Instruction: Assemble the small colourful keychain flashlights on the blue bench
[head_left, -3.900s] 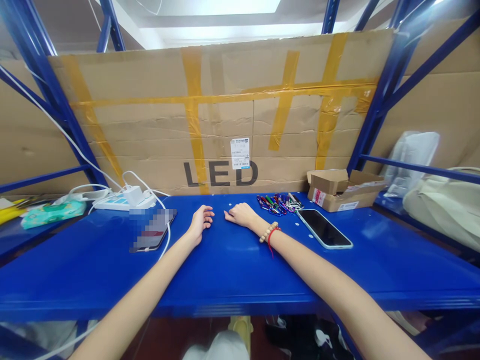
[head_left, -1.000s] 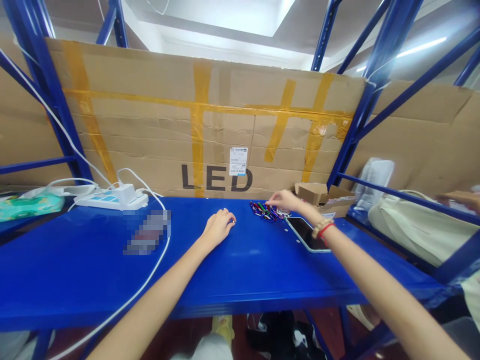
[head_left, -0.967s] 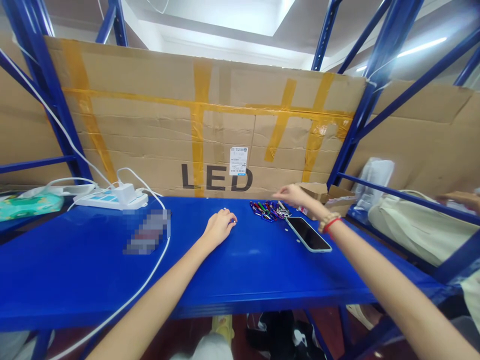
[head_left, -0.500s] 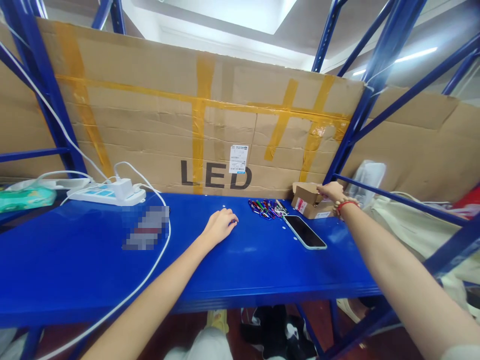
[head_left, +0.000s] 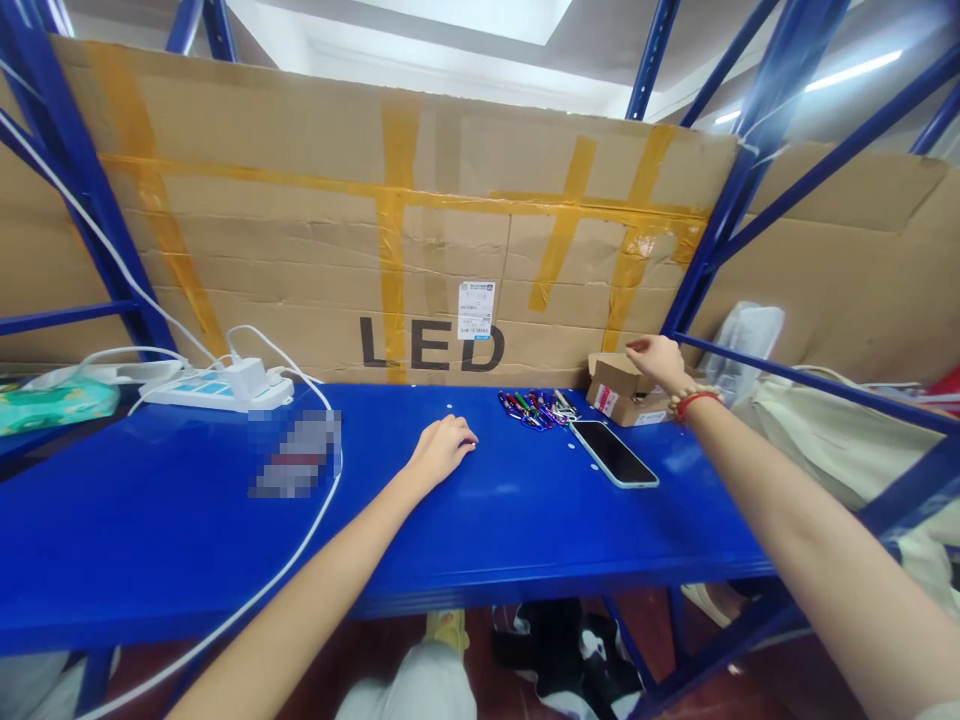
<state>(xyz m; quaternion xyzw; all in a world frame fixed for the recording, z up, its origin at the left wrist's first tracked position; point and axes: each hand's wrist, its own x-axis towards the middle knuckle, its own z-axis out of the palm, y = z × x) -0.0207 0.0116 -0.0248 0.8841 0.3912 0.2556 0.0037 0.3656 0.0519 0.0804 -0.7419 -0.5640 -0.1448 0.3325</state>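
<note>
My left hand (head_left: pixel 444 448) rests on the blue tabletop (head_left: pixel 480 530), its fingers loosely bent and apart, with nothing visible in them. Over a small opened cardboard box (head_left: pixel 628 392) at the back right is my right hand (head_left: pixel 657 360), wearing a beaded and red bracelet. Its fingers are bent together above the box opening; whatever they pinch is hidden. Left of the box lies a pile of colourful carabiners (head_left: pixel 538 408). A phone (head_left: pixel 615 453) with a dark screen lies just in front of the box and carabiners.
A white power strip (head_left: pixel 214 388) with a plug and cables sits at the back left; one cable (head_left: pixel 315 530) curves across the table. A blurred-out item (head_left: pixel 296 455) lies beside it. Large cardboard (head_left: pixel 315 260) stands behind. Blue shelf posts (head_left: pixel 720 230) flank the table.
My right hand has risen a little from the box flap and sits slightly higher over the box. My left hand stays in place. The view has shifted slightly.
</note>
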